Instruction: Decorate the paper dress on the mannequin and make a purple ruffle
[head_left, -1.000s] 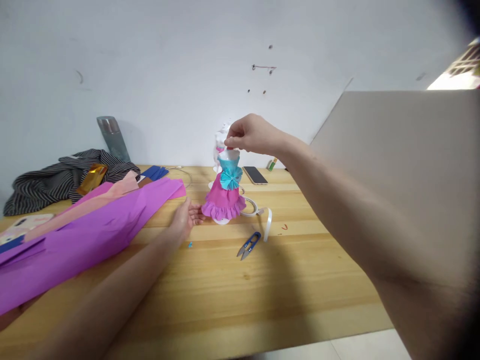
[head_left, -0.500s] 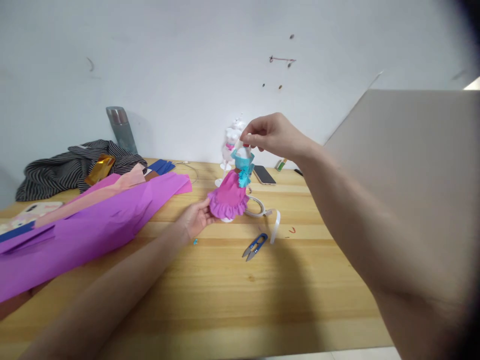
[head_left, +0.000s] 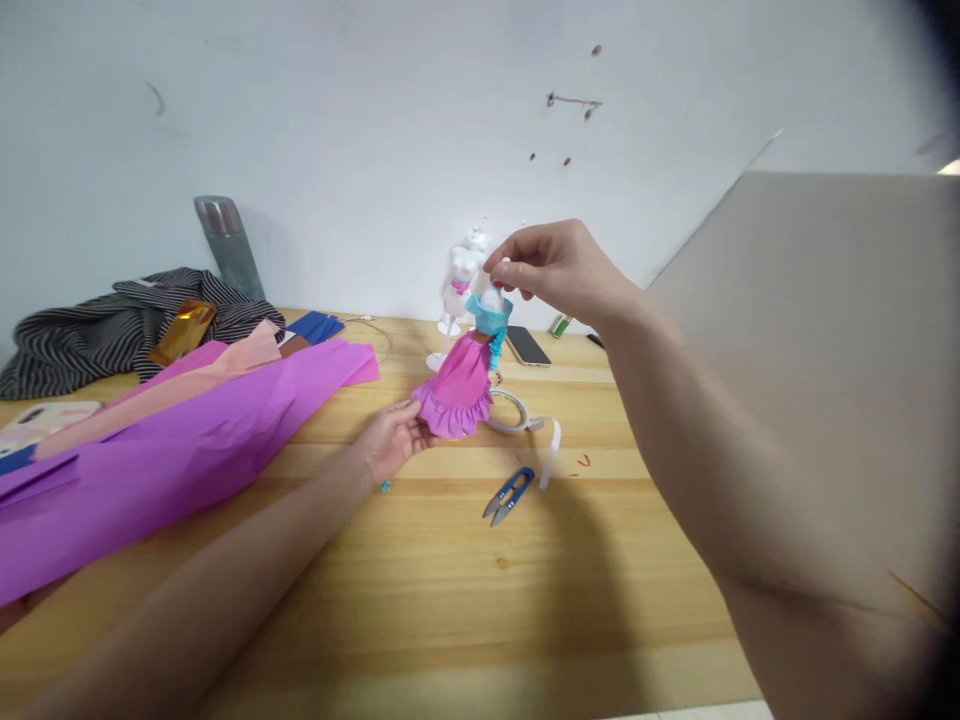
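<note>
This looks like a craft corner in a home: a pale wooden worktop (head_left: 420,560) against a scuffed white wall (head_left: 360,130), with thin purple sheets (head_left: 172,470), blue-handled metal snips (head_left: 510,495), a miniature pink-and-turquoise ruffled dress (head_left: 459,378), a crumpled black-and-white striped cloth (head_left: 90,345) and a flat black smartphone (head_left: 528,346).

Pale wall (head_left: 360,120) (dark-spotted) behind wooden table (head_left: 427,600); pale floor (head_left: 712,712) sliver below; bright patch (head_left: 951,168) far right.

No text, label, brand, number or sign can be read anywhere, from nine o'clock round to three.
</note>
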